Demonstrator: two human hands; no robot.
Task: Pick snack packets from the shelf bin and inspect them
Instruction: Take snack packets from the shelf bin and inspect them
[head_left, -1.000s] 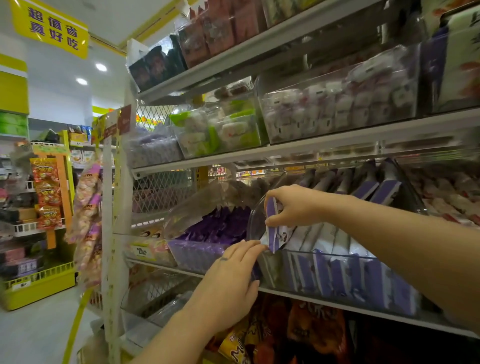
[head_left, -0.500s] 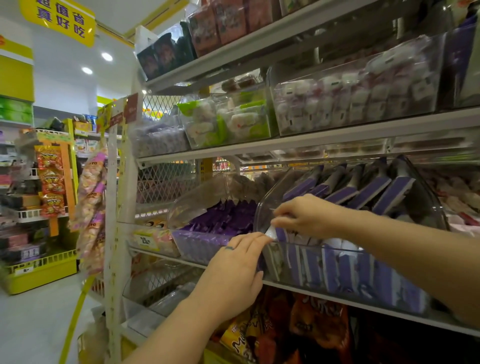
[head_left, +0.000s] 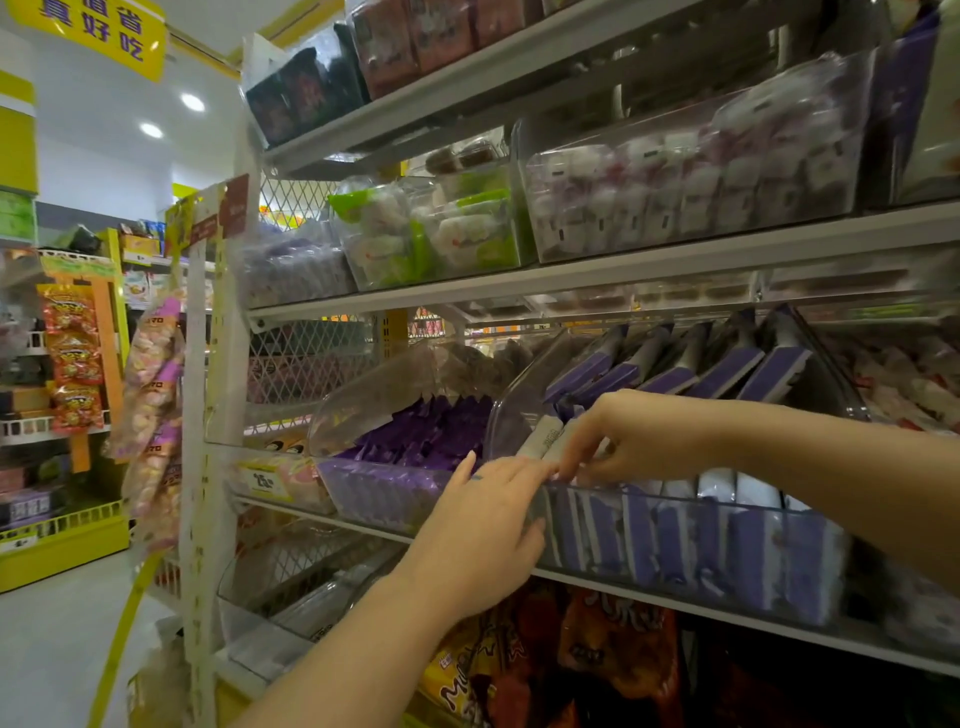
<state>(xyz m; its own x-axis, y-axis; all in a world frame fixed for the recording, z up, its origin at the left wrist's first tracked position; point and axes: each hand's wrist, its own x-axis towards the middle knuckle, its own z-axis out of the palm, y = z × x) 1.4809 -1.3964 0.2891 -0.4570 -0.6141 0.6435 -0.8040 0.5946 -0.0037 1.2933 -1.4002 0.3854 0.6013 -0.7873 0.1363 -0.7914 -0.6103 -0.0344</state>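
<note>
A clear plastic shelf bin (head_left: 675, 525) holds several purple-and-white snack packets standing in a row. My right hand (head_left: 628, 441) reaches over the bin's front rim and pinches the top of a white packet (head_left: 543, 435) at the bin's left end. My left hand (head_left: 483, 530) lies flat with straight fingers against the bin's left front corner, fingertips close to the right hand. The bin's lid (head_left: 524, 400) is tipped up, and more purple packets (head_left: 727, 364) lean in a row behind it.
A second clear bin (head_left: 395, 488) of purple wrappers stands just left. The shelf above (head_left: 571, 280) carries bins of white and green sweets. Orange and dark bags (head_left: 597, 660) fill the shelf below. An aisle with yellow racks (head_left: 62, 545) opens at the left.
My right hand has lowered the packet from above the rim down to the bin's left end. My left hand has stayed at the front corner. The view has shifted closer.
</note>
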